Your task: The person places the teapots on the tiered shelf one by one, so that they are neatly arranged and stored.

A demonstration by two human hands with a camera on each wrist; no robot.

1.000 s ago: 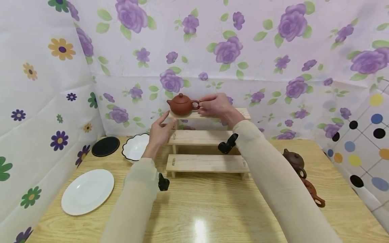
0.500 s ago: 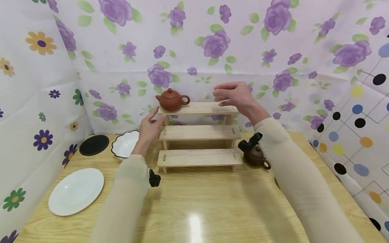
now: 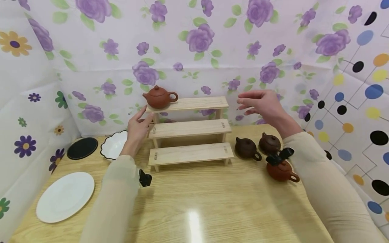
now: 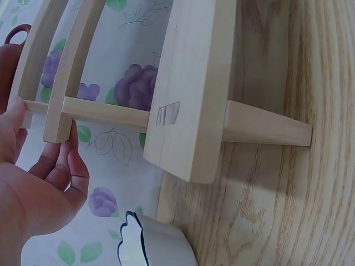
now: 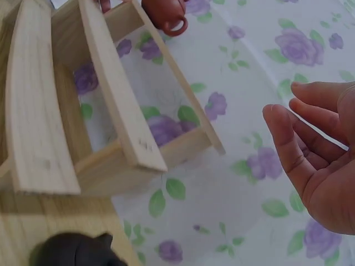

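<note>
A red-brown teapot (image 3: 158,98) stands upright on the left end of the top step of a three-tier wooden display rack (image 3: 189,128). At the rack's left end, my left hand (image 3: 138,130) holds the side of the upper tiers. In the left wrist view that hand (image 4: 47,183) has its thumb and curled fingers against the wood. My right hand (image 3: 264,103) hangs in the air right of the top step, holding nothing. Its fingers (image 5: 319,100) are loosely bent in the right wrist view. Below it are two dark brown teapots (image 3: 246,148) and another reddish teapot (image 3: 279,170), partly hidden by a black wrist mount.
On the left of the wooden table (image 3: 182,199) lie a white plate (image 3: 65,196) and a black round coaster (image 3: 82,148). A white scalloped bowl (image 3: 113,145) stands beside the rack, partly behind the left arm. Floral cloth (image 3: 194,74) hangs close behind the rack.
My right hand has let go of the teapot's handle and moved away to the right. The left hand stays at the rack. The head view has turned rightward, bringing the right-side teapots into sight.
</note>
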